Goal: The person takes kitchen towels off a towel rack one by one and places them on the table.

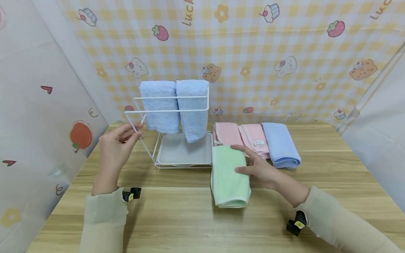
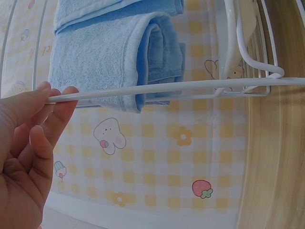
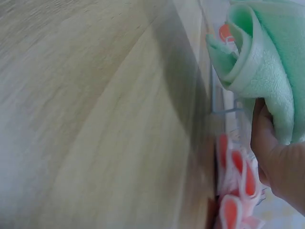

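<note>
While the left hand [image 1: 115,147] pinches the rack [image 1: 146,149] by its left side, the right hand [image 1: 261,172] holds the green towel [image 1: 230,175], folded, just at the rack's right front corner. On the rack I see two blue towels [image 1: 160,121] hanging, with a tray [image 1: 180,154] under them. Right of the rack, two pink towels [image 1: 227,133] and another blue towel [image 1: 279,144] lie.
</note>
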Demonstrator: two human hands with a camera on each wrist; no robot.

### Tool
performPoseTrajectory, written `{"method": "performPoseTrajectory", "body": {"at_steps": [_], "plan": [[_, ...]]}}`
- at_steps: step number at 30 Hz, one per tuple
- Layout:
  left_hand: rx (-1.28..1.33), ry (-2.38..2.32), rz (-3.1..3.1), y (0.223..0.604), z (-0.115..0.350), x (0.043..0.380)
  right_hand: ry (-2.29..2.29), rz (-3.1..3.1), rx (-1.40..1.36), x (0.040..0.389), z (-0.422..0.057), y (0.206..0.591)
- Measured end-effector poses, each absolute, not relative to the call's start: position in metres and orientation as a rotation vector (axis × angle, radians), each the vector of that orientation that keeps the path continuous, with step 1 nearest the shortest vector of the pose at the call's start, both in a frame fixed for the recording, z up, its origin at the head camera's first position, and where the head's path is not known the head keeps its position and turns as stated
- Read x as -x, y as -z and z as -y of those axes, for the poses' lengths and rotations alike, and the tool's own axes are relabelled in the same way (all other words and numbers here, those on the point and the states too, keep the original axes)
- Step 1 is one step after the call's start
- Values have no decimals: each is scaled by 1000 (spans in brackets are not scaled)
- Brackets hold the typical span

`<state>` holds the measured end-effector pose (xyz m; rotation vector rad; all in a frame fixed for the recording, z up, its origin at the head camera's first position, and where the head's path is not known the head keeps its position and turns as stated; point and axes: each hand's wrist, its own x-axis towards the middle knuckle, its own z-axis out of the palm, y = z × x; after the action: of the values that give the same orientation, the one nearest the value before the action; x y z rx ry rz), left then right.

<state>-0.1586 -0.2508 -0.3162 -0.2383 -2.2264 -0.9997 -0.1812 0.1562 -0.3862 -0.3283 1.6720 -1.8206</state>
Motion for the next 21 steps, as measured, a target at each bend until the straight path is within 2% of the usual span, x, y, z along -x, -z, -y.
{"method": "performPoseTrajectory", "body": {"at_steps": [9, 21], "plan": [[217, 1016, 2244, 316, 252, 157, 1757, -1658, 286, 187, -162, 410], [227, 1003, 2242, 315, 252, 157, 1226, -2267, 801, 194, -173, 405]]}}
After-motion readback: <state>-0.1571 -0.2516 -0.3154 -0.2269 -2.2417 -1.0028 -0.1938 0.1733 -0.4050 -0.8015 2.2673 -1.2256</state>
